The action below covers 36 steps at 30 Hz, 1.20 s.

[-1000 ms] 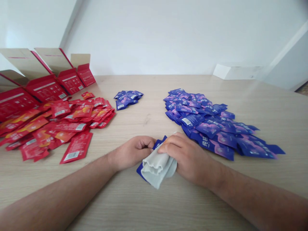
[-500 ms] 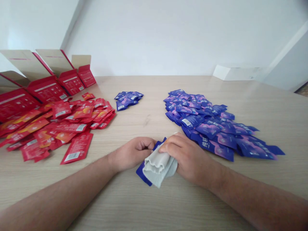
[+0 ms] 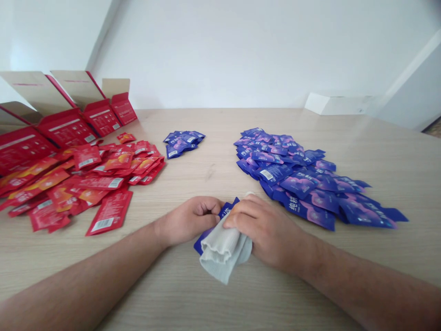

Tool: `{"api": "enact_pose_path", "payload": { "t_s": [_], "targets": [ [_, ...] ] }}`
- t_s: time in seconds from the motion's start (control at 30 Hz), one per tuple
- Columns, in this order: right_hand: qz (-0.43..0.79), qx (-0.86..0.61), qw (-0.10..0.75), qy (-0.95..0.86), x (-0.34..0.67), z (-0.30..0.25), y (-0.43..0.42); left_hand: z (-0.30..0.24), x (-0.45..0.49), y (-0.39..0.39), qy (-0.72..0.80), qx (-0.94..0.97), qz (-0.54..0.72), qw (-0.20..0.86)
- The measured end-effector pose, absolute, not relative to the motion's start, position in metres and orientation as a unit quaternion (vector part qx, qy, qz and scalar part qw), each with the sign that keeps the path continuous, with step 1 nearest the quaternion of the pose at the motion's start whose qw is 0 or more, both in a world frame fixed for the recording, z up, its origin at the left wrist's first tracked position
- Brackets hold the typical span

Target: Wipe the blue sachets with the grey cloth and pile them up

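Observation:
My left hand (image 3: 193, 220) is closed on the edge of a blue sachet (image 3: 198, 243), with thumb and fingers pinched together. Most of that sachet is covered by a folded whitish ribbed cloth (image 3: 220, 248). Fingers of my right hand (image 3: 265, 227) are wrapped round the cloth and press it onto the sachet's face. A blue corner with white lettering shows between both hands. Just beyond my right hand lies a large pile of blue-purple sachets (image 3: 299, 179). A smaller heap of blue sachets (image 3: 182, 142) rests farther back, left of the middle.
On the left is a spread of red and orange sachets (image 3: 108, 174). Behind them stand several red boxes (image 3: 69, 128) with raised flaps. A white box (image 3: 337, 105) sits at the table's back right, by the wall. The wooden table (image 3: 210, 294) extends under everything.
My right hand and the cloth have shifted slightly left and toward me across the sachet, uncovering more lettering at its far corner. My left hand has stayed nearly still.

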State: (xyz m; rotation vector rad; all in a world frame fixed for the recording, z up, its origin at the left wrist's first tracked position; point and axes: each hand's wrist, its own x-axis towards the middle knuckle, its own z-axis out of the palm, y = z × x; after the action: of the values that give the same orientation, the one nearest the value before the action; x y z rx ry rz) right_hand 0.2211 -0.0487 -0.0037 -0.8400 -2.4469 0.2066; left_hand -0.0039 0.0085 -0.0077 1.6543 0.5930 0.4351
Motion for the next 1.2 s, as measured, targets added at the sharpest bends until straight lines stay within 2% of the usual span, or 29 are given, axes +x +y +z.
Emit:
{"api": "enact_pose_path", "payload": {
  "t_s": [0.17,0.37,0.53,0.73,0.97,1.2],
  "targets": [
    [0.083,-0.362,0.288,-0.883,0.222,-0.005,-0.047,-0.008,-0.004,0.009,0.264,0.726,0.183,0.608],
    [0.072,-0.307,0.262,-0.912,0.220,-0.003,-0.050,-0.009,-0.005,0.009,0.265,0.724,0.184,0.609],
    [0.079,-0.361,0.288,-0.883,0.222,-0.005,-0.045,-0.009,-0.004,0.009,0.272,0.725,0.183,0.606],
    [0.075,-0.283,0.242,-0.925,0.215,-0.003,-0.055,-0.011,-0.005,0.011,0.268,0.724,0.192,0.606],
    [0.074,-0.343,0.275,-0.895,0.216,-0.003,-0.054,-0.012,-0.006,0.010,0.318,0.706,0.190,0.603],
    [0.085,-0.279,0.238,-0.926,0.211,-0.005,-0.060,-0.010,-0.004,0.010,0.341,0.698,0.203,0.596]
  ]
}}
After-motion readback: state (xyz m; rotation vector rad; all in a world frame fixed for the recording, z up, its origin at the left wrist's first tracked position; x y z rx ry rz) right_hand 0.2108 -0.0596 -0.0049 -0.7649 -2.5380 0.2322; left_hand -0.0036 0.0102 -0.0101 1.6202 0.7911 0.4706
